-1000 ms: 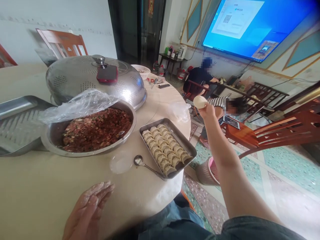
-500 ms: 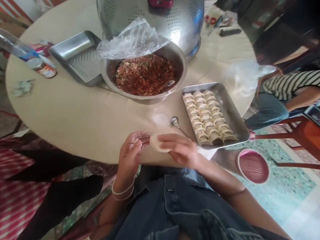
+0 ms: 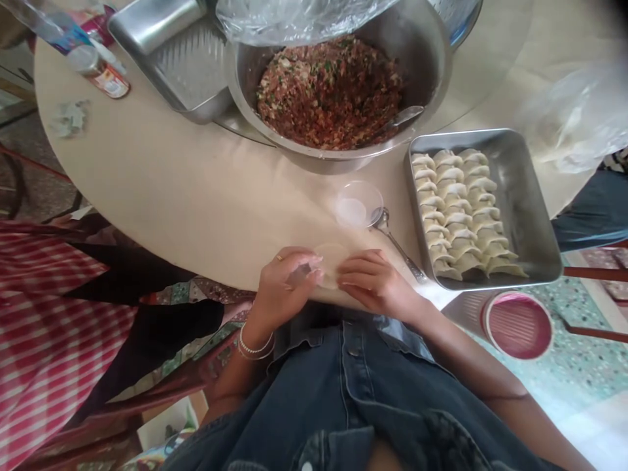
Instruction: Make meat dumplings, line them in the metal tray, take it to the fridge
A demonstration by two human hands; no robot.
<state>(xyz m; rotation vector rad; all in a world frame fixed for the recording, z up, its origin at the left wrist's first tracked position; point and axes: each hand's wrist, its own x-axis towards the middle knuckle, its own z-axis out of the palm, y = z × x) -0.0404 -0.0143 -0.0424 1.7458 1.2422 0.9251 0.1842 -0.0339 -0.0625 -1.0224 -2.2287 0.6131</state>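
Just above the table's near edge, a thin pale dumpling wrapper (image 3: 331,260) spans the gap between my two hands; its outline is faint against the cream table. My left hand (image 3: 288,282), with a ring and a beaded bracelet, has thumb and forefinger curled together at the wrapper's left edge. The bent fingers of my right hand (image 3: 375,280) close on its right edge, thumb hidden beneath. Beyond them stand a small clear dish (image 3: 358,201) of whitish liquid and a metal spoon (image 3: 395,242). To the right, a steel tray (image 3: 534,216) bears rows of folded dumplings (image 3: 456,212).
A large steel bowl (image 3: 436,72) of minced filling (image 3: 328,98) stands beyond my hands, partly under plastic film (image 3: 304,19). At left are a metal tray (image 3: 191,72), a jar (image 3: 105,75) and crumpled paper (image 3: 70,119). A plastic bag (image 3: 579,118) and pink bin (image 3: 517,325) are right.
The view has tilted down and closer to the table. My right hand has brought the wrapper down and flatter, and my left fingers have come to its left edge.
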